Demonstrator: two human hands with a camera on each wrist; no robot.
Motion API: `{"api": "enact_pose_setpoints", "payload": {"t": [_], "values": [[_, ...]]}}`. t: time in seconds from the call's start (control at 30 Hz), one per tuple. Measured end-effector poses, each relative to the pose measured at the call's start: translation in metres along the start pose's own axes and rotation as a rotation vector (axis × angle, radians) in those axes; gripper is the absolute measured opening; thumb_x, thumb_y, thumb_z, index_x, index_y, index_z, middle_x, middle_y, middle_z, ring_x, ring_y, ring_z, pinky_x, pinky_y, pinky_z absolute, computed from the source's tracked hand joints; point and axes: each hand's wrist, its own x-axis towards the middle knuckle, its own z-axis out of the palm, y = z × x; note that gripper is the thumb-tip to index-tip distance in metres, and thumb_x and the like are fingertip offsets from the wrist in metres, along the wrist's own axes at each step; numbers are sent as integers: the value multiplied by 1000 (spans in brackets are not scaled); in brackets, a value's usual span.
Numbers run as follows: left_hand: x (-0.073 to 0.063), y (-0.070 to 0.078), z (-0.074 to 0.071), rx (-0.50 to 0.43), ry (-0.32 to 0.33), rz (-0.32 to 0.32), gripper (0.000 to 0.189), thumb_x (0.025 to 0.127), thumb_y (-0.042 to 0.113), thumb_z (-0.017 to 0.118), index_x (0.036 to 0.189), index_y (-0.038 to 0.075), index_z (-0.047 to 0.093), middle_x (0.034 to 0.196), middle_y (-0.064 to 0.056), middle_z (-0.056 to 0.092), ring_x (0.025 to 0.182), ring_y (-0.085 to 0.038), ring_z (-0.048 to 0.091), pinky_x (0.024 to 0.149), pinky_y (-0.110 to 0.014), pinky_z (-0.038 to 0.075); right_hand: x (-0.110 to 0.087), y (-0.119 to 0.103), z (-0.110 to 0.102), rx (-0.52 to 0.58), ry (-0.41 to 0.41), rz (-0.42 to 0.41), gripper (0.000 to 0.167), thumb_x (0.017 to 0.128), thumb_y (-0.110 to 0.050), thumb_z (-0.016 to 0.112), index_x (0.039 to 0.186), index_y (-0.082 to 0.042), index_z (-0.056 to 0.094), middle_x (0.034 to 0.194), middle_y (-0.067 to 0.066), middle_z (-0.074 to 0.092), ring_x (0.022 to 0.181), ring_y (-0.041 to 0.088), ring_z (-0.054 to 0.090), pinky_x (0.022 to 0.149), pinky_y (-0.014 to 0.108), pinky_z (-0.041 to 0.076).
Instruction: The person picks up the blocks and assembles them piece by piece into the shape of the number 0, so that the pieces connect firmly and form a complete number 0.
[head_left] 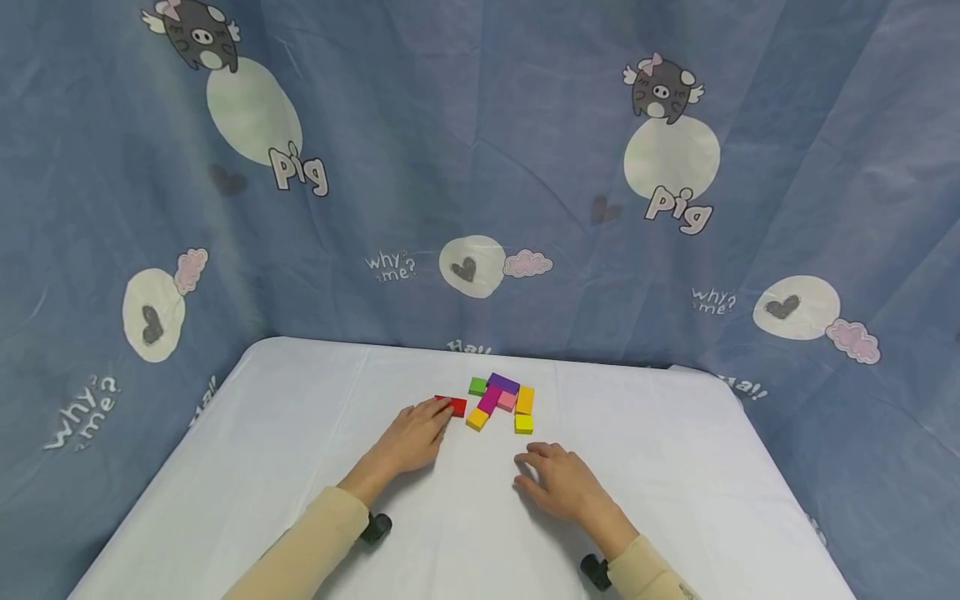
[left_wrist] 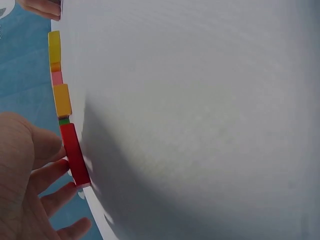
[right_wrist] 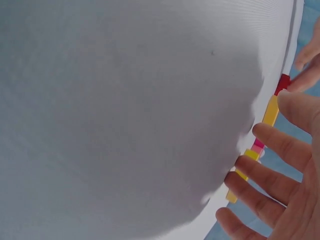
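Note:
My left hand [head_left: 412, 437] reaches over the left end of a red block [head_left: 459, 407], its fingertips touching the block. In the left wrist view the thumb and fingers are spread along the upper edge of the red block [left_wrist: 75, 155]. Right of it lies a flat group of blocks: green [head_left: 477, 386], purple [head_left: 504, 383], magenta [head_left: 490, 400], pink [head_left: 507, 402], orange [head_left: 477, 419], amber [head_left: 525, 400] and yellow [head_left: 523, 424]. My right hand [head_left: 558, 479] hovers nearer me, below the yellow block, fingers relaxed and holding nothing.
A white cloth covers the table [head_left: 660, 467]. Behind it hangs a blue curtain [head_left: 480, 167] printed with pigs and hearts. A black wrist camera [head_left: 377, 527] sits under the left wrist, another black camera [head_left: 596, 572] under the right.

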Motion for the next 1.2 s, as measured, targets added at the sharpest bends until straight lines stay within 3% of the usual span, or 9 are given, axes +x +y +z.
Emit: {"api": "enact_pose_setpoints", "payload": {"t": [0.4,0.6,0.77,0.9,1.1,1.2], "values": [[-8,-8,3,-52,116,51,34,96,21,60,128,9,65,131,-9,57,121,-26,51,94,-48,43,6,3,0,-13,51,-23,33,92,-35,66,118,-14,70,115,8,61,102,25,59,85,46,51],[-12,-11,1,-85,122,37,37,94,20,62,130,11,64,138,-10,52,126,-27,48,95,-47,44,9,4,2,-23,82,-36,39,91,-34,68,124,-14,66,111,10,55,83,19,55,73,38,51],[-14,-10,1,-66,88,30,43,96,24,61,137,10,58,142,-9,50,130,-26,46,99,-48,43,11,6,6,-36,128,-40,52,91,-35,67,136,-13,55,133,16,48,103,28,59,84,48,52],[-16,-8,0,-52,84,49,39,96,22,60,133,9,61,137,-10,54,127,-27,48,97,-48,44,11,7,6,-37,118,-33,58,93,-36,65,143,-11,49,149,16,38,125,35,49,92,55,47],[-16,-9,1,-61,100,31,31,95,20,63,124,10,68,128,-7,58,119,-23,53,93,-44,46,12,8,9,-58,57,-18,63,94,-38,62,147,-10,43,152,13,37,135,35,38,97,56,43],[-15,-10,0,-69,101,26,31,95,21,63,124,11,68,128,-5,58,118,-22,53,93,-44,46,14,10,8,-71,63,-6,63,93,-39,63,146,-11,43,149,11,41,134,33,38,98,54,43]]}}
